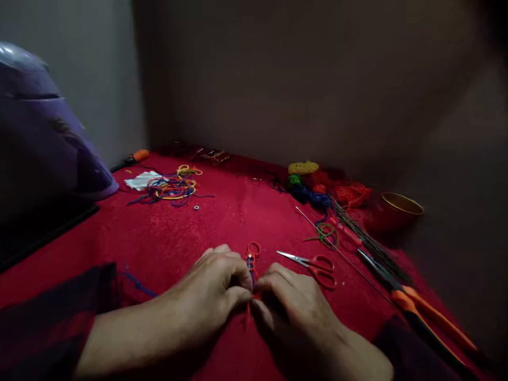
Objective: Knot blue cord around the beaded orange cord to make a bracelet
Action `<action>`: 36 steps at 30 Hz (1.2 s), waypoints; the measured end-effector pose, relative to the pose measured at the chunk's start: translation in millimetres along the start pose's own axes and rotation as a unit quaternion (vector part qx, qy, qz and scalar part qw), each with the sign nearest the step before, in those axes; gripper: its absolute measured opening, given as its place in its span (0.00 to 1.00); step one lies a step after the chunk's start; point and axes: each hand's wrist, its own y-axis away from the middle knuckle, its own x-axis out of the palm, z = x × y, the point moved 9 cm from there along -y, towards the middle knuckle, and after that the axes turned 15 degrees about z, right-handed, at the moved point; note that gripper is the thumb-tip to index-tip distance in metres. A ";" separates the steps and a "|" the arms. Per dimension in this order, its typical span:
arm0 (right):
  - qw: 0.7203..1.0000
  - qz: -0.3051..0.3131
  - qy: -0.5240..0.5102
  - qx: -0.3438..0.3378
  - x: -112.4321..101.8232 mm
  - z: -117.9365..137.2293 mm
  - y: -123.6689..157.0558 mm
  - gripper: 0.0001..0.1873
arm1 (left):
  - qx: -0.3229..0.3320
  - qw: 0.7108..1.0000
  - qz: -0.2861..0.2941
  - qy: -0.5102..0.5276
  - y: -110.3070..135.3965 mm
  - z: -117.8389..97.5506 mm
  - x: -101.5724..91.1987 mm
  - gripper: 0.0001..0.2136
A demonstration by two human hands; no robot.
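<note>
Head view: thread scraps (172, 188) lie far left, clear of the work; the left hand (214, 286) and right hand (296, 309) meet at near centre, each pinching the near end of the braided cord (251, 263), apparently to steady it flat on the red cloth (166, 238), with scissors (319, 269) just right, within reach. Cord's pinched end is hidden under the fingers; dim light leaves its knots unreadable.

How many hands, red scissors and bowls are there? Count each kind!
Hands: 2 (left hand and right hand, both pinching the cord)
Red scissors: 1
Bowl: 1
Total: 4
</note>
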 end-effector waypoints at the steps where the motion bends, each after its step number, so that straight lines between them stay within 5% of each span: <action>1: 1.000 0.000 -0.001 0.000 0.8 0.2 0.5 0.04 | 0.001 1.000 -0.002 -0.002 -0.8 -0.4 -0.6 0.05; 21: 1.000 -0.008 0.013 -0.018 1.3 2.7 3.3 0.08 | -0.018 1.000 0.011 0.001 -5.4 8.6 2.3 0.06; 36: 0.999 0.020 -0.031 -0.006 4.9 -3.5 2.2 0.07 | 0.038 0.994 -0.019 -0.104 -1.8 -4.5 6.1 0.05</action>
